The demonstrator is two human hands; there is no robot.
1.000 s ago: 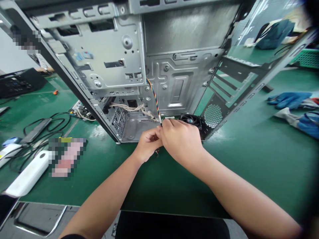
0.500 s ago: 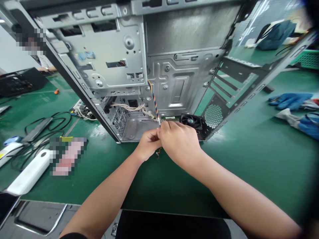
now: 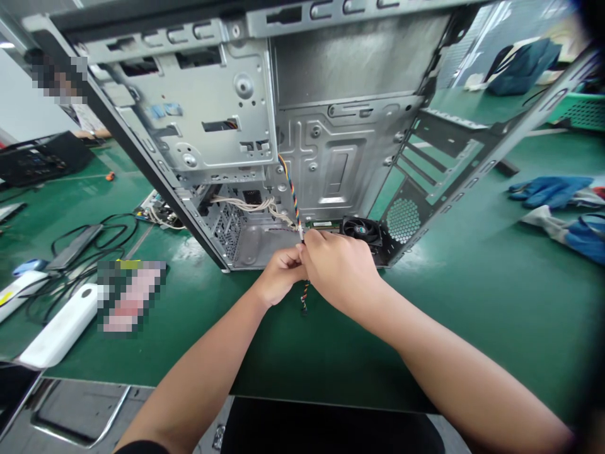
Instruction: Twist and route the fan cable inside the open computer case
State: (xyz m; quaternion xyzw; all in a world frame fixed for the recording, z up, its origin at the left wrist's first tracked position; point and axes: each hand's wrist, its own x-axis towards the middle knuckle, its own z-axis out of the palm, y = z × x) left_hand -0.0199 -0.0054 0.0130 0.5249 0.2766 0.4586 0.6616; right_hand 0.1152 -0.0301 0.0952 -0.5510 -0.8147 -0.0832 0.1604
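A twisted multicoloured cable (image 3: 293,192) runs down from the drive cage of an open computer case (image 3: 222,135) to my hands. My left hand (image 3: 280,275) is closed, its thumb and fingers pinching the cable. Over it, my right hand (image 3: 339,265) is closed around the same cable, and its fingertips are hidden behind its knuckles. Below the hands dangles the cable's loose end with small connectors. Just beyond my right hand sits a black cooling fan (image 3: 361,231) at the case's bottom, with a strip of green board beside it.
White cables (image 3: 250,203) lie inside the case. On the green table (image 3: 189,350), left, are a white power strip (image 3: 59,331), tangled black cords and a black device (image 3: 42,161). Blue-and-white gloves (image 3: 558,192) lie right, near a green basket (image 3: 579,112). A person is partly visible far left.
More of the cable's loose end hangs below my hands. Both hands keep nearly the same place and grip. The view has shifted slightly.
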